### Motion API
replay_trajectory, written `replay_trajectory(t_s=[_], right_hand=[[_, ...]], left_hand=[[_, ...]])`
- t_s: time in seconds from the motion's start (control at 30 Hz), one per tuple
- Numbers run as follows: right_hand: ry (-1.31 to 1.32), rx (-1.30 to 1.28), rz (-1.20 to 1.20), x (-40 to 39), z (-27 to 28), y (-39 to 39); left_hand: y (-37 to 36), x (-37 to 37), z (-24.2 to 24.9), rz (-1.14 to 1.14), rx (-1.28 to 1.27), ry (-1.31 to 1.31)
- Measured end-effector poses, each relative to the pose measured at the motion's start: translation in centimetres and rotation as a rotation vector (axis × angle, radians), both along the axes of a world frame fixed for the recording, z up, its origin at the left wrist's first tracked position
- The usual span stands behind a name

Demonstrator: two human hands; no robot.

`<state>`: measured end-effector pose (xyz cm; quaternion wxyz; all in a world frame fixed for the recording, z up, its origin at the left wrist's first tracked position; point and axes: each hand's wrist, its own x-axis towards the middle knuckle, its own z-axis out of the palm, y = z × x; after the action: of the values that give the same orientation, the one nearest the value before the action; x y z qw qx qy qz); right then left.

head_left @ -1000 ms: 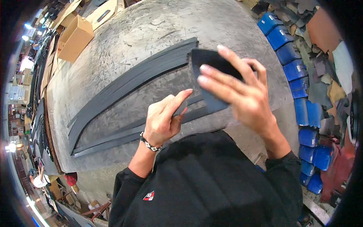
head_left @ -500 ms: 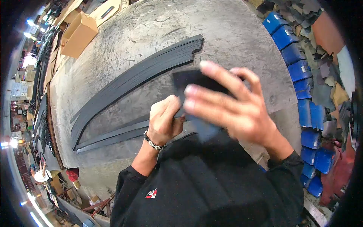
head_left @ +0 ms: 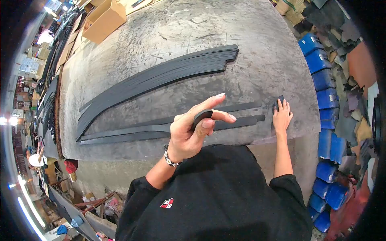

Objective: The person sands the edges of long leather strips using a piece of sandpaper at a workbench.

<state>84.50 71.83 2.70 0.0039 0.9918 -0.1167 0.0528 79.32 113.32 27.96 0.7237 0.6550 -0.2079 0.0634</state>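
Note:
My left hand [head_left: 187, 132] pinches the end of a long black leather-like strip [head_left: 148, 128] between thumb and fingers, with the index finger stretched out. The rounded strip end curls up over the fingers, and the rest trails left across the table. At the table's right side, my right hand [head_left: 282, 116] has its fingers over a small dark pad [head_left: 279, 102], mostly hidden under them. Between the hands lie the ends of other black strips [head_left: 243, 106]. Beyond them rests a thick curved stack of black strips [head_left: 161, 74] with notched right ends.
The worn grey table [head_left: 273, 48] spreads under everything. An open cardboard box [head_left: 105, 24] stands at the far left corner. Blue containers [head_left: 323, 76] line the right edge, beside leather scraps [head_left: 350, 104]. Dark hanging pieces [head_left: 49, 104] are at the left edge.
My right hand has left the left hand and moved right, down to the table with the dark pad. My left hand keeps the strip, its index finger now extended. The view has shifted.

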Motion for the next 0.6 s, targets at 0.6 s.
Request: replay_trajectory(t_s=[0.6], right_hand=[[0.003,0.093,-0.089,-0.39,-1.02,0.44]], left_hand=[[-0.36,-0.56,0.57,-0.025,-0.079,-0.006]])
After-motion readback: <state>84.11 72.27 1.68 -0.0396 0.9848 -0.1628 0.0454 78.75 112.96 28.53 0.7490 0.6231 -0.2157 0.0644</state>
